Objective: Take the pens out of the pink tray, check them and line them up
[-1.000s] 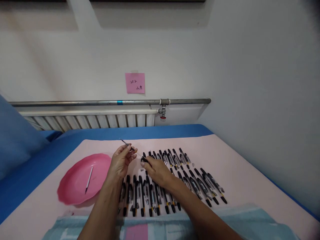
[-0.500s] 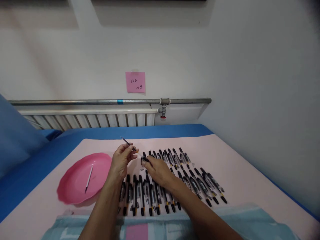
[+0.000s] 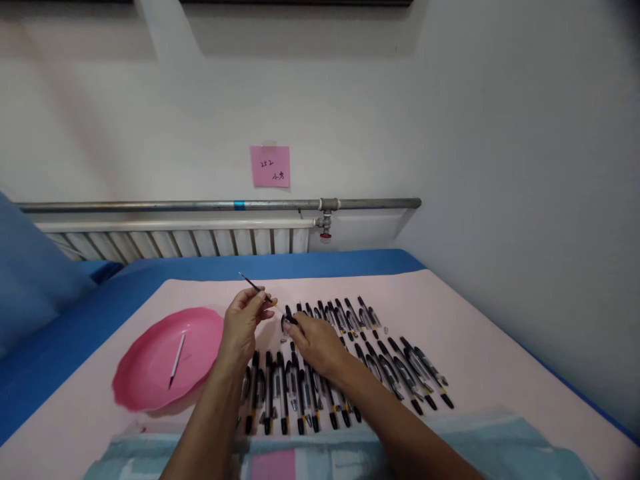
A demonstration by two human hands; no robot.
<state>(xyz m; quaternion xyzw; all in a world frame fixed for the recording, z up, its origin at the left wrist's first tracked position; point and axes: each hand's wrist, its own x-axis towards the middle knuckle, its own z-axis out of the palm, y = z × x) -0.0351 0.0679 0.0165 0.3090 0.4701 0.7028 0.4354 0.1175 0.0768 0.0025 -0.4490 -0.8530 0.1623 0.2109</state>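
Hands at centre of frame, over a pink mat (image 3: 500, 360) on the counter.

- Left hand (image 3: 243, 325): closed in a narrow fingertip pinch on a thin dark pen refill (image 3: 253, 285). The refill slants up toward the upper left, its far end clear of the mat.
- Right hand (image 3: 313, 340): curled, knuckles up, fingertips closed on a small black pen piece (image 3: 289, 321), just right of the left fingertips. Cannot tell whether it is a barrel end or a cap. It sits low, at or near the mat.
- Refill's lower end and black piece lie very close. Touching or apart: cannot tell.
- Ballpoint pens (image 3: 380, 353), black and clear, lie in two slanting rows under and right of the right hand, side by side, nearly touching. A few small loose bits (image 3: 284, 340) lie between the rows.
- Pink plate (image 3: 150, 373), left of the hands, holds one white refill (image 3: 177, 359), well apart from the pens.
- Striped towel (image 3: 500, 447) along the bottom edge. Radiator (image 3: 175, 241), pipe (image 3: 200, 205) and pink sticky note (image 3: 270, 166) on the wall in the upper half.

Judgement: the step in hand is fine handling of one pen's parts, refill in one hand, black piece in the other. Further handling calls for a steady pinch and the refill's thin end kept in line with the piece.
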